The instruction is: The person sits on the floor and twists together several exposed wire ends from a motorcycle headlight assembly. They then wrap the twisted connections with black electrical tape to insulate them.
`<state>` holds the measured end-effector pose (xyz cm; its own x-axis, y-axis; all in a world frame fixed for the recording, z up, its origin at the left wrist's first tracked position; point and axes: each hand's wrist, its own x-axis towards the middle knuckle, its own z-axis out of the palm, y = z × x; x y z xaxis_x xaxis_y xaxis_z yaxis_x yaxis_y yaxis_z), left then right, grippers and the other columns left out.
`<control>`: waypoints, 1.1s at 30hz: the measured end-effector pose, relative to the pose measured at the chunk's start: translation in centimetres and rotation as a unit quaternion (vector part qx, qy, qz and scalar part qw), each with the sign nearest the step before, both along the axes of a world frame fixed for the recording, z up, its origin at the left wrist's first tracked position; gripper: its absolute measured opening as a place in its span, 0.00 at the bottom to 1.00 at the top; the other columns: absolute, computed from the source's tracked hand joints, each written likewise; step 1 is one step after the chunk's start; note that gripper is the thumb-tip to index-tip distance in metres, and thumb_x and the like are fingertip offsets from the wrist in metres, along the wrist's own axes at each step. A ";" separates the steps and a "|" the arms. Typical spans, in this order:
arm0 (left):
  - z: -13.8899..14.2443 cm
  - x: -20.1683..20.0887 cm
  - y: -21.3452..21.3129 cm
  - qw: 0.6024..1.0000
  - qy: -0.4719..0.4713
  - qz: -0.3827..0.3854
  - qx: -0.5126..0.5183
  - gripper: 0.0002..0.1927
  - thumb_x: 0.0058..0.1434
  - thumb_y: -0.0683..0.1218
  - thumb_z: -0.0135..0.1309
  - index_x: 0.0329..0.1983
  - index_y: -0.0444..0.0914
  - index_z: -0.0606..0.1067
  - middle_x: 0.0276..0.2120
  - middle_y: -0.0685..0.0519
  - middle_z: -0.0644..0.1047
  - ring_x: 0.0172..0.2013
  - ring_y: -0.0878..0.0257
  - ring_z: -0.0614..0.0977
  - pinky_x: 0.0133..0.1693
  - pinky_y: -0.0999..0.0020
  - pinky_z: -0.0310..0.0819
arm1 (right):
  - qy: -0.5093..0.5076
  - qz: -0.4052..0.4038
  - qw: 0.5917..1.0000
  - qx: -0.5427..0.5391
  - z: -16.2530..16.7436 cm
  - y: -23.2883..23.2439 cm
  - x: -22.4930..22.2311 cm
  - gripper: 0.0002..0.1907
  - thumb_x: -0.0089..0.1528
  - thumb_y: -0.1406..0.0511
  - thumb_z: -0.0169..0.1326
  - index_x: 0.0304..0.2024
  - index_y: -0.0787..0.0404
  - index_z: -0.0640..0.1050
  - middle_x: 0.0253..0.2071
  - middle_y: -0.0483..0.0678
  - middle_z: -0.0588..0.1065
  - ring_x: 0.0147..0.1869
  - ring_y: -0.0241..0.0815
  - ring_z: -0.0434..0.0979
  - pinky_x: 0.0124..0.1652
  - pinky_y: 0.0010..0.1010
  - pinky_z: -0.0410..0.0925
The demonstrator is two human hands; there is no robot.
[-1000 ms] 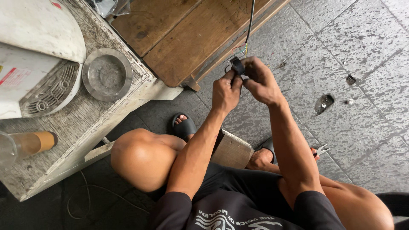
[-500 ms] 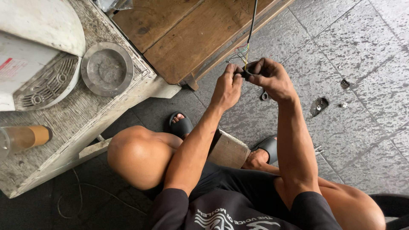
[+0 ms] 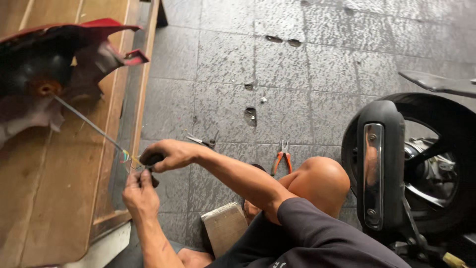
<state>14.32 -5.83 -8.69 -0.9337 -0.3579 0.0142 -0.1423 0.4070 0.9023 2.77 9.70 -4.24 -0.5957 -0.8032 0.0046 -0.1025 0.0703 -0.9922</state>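
hands working a cable end at the wooden platform's edge

right hand (image 3: 166, 155) is gripping a dark tool at the coloured wire tips, left hand (image 3: 140, 191) is pinching just beneath; cable (image 3: 89, 122) is running up-left to the red fairing (image 3: 59, 74) on the wooden platform (image 3: 64, 198).

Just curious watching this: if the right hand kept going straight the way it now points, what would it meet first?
Probably the bundle of coloured wire ends just past the right hand, then the wooden board; depth is hard to judge.
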 end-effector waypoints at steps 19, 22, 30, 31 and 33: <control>-1.2 0.1 0.7 0.970 0.019 0.064 0.235 0.09 0.71 0.43 0.40 0.37 0.37 0.69 0.26 0.51 0.71 0.25 0.61 0.70 0.28 0.65 0.62 | 0.049 0.000 0.995 -0.083 0.2 -0.5 1.7 0.14 0.67 0.59 0.53 0.37 0.65 0.80 0.27 0.48 0.75 0.34 0.43 0.73 0.37 0.37 0.71; -1.2 -1.4 0.6 0.794 0.110 0.044 0.596 0.07 0.66 0.41 0.42 0.30 0.44 0.64 0.24 0.58 0.64 0.21 0.69 0.62 0.25 0.72 0.59 | -0.371 0.019 0.835 -0.405 -1.2 -0.3 1.3 0.19 0.67 0.58 0.55 0.41 0.71 0.78 0.33 0.51 0.72 0.32 0.40 0.68 0.33 0.33 0.64; -1.8 -0.5 0.5 0.984 0.118 0.134 -0.020 0.10 0.63 0.48 0.61 0.37 0.35 0.79 0.25 0.45 0.80 0.26 0.55 0.83 0.30 0.61 0.75 | -0.274 -0.108 0.920 -0.258 -2.6 -3.1 -0.6 0.09 0.66 0.69 0.46 0.38 0.69 0.76 0.35 0.55 0.75 0.35 0.44 0.74 0.37 0.35 0.70; -1.5 -0.3 0.5 0.976 0.137 0.152 -0.069 0.10 0.63 0.48 0.61 0.37 0.36 0.80 0.26 0.43 0.80 0.28 0.50 0.84 0.30 0.60 0.75 | -0.277 -0.109 0.925 -0.237 -2.4 -3.1 -0.6 0.09 0.66 0.70 0.45 0.38 0.69 0.76 0.35 0.54 0.76 0.36 0.44 0.75 0.37 0.34 0.70; -0.5 -0.1 0.7 0.977 0.084 0.175 -0.083 0.09 0.64 0.47 0.59 0.34 0.36 0.80 0.24 0.43 0.79 0.26 0.47 0.82 0.29 0.56 0.73 | -0.277 -0.121 0.933 -0.195 -2.1 -3.2 -0.4 0.08 0.66 0.70 0.45 0.39 0.68 0.75 0.36 0.54 0.76 0.37 0.44 0.77 0.38 0.33 0.71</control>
<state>14.20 -5.13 -9.17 -0.7332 -0.6354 0.2422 -0.1540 0.5021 0.8510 2.36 6.53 -6.36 -0.7567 -0.6470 -0.0944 0.4066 -0.3525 -0.8429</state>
